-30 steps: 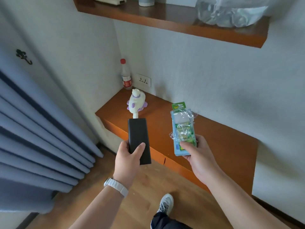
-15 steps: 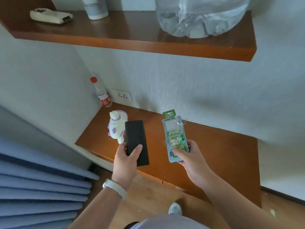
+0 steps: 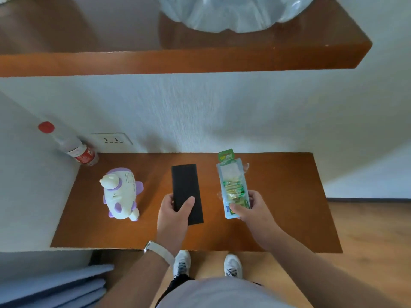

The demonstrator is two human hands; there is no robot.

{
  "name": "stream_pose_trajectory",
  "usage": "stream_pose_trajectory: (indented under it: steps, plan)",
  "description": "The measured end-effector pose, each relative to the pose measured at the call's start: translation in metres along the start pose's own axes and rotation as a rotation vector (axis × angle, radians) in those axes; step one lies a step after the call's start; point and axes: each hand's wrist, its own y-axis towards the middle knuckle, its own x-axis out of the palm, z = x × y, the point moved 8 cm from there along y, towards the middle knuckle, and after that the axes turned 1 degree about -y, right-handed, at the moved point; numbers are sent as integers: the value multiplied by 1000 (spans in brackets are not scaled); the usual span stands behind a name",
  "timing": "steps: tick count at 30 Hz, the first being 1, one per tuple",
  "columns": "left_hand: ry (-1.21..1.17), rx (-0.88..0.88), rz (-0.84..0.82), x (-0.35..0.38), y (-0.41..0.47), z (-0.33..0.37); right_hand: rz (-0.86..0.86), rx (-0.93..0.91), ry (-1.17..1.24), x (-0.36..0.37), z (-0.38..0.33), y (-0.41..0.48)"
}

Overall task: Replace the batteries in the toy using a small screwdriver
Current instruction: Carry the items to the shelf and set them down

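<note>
Both hands had come in over the desk [image 3: 278, 218]: left hand [image 3: 172, 215] gripped the black case [image 3: 186, 192], right hand [image 3: 255, 213] gripped the battery pack [image 3: 233, 187]. Still setup; next, probably set both down right of the toy [image 3: 120, 193].

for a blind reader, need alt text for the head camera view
At a brown wooden shelf, the left hand grips a flat black case and the right hand holds a battery blister pack. A white and purple toy sits to their left.

Soft, even light with no hard glare. The upper shelf [image 3: 200, 61] casts a broad, diffuse shadow on the wall [image 3: 222, 107] below it. Objects on it are blurred, and lines below its left end lean outward — wide-angle distortion.
</note>
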Motion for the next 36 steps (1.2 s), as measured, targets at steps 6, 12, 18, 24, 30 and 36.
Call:
stream_pose_trajectory:
  steps: [6,12,18,24,30,36]
  plan:
    - [126,36,-196,11,36,0,125,86,-67,9,35,23]
    - [173,8,-310,6,61,-12,201,152,-94,27,53,48]
    - [225,-2,-341,-7,84,-18,204,199,-171,36,59,56]
    - [226,-7,-332,-12,96,-17,231,179,-377,27,62,64]
    - [202,-30,-346,-1,92,-20,225,173,-475,21,58,64]
    - [192,-43,-348,7,89,-19,266,164,-492,15,63,64]
